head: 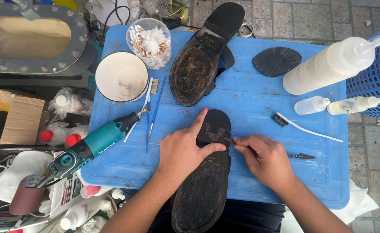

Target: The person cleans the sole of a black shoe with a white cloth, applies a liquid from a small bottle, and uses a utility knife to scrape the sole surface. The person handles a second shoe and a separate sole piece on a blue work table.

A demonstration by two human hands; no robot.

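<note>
A black shoe (205,181) lies sole up on the blue table (259,108), heel toward the far side. My left hand (182,149) presses on its left edge, index finger stretched along the heel, thumb across the sole. My right hand (263,157) pinches a thin tool (229,140) whose tip touches the heel's right edge; a dark metal end (303,156) sticks out past the hand. A second black shoe (205,56) lies sole up farther back. A loose black rubber heel piece (277,61) rests beside it.
A teal rotary tool (93,144) lies at the table's left edge. Nearby are a white cup (121,77), a jar of cotton swabs (150,42), thin brushes (153,110), a white toothbrush (304,127), a large white squeeze bottle (332,64), two small bottles (312,105) and a blue basket (377,77).
</note>
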